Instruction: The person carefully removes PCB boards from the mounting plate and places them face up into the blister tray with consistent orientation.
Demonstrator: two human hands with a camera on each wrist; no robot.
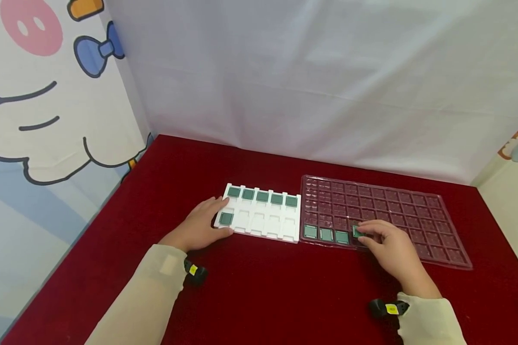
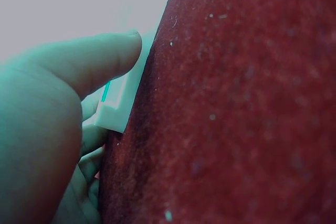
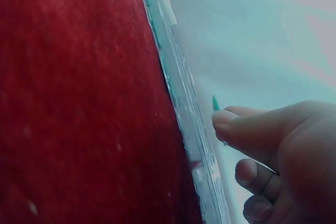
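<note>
My left hand (image 1: pixel 200 225) rests at the left end of the white tray (image 1: pixel 259 223), its straight thumb along the front edge and its fingers by the end. Green square chips (image 1: pixel 262 197) fill the tray's back row, and one more chip (image 1: pixel 226 219) sits in the front row's leftmost pocket. Between thumb and index finger, my right hand (image 1: pixel 388 244) pinches a thin green chip (image 3: pixel 216 103), seen edge-on in the right wrist view. This hand is over the front row of the clear plastic tray (image 1: pixel 373 191), just right of three chips (image 1: pixel 325 235) lying in pockets.
Both trays lie side by side on a dark red cloth (image 1: pixel 259 297). A white curtain (image 1: pixel 311 86) hangs behind the table, and a cartoon-printed cloth (image 1: pixel 60 134) hangs at the left. Each wrist wears a small black camera (image 1: pixel 195 272).
</note>
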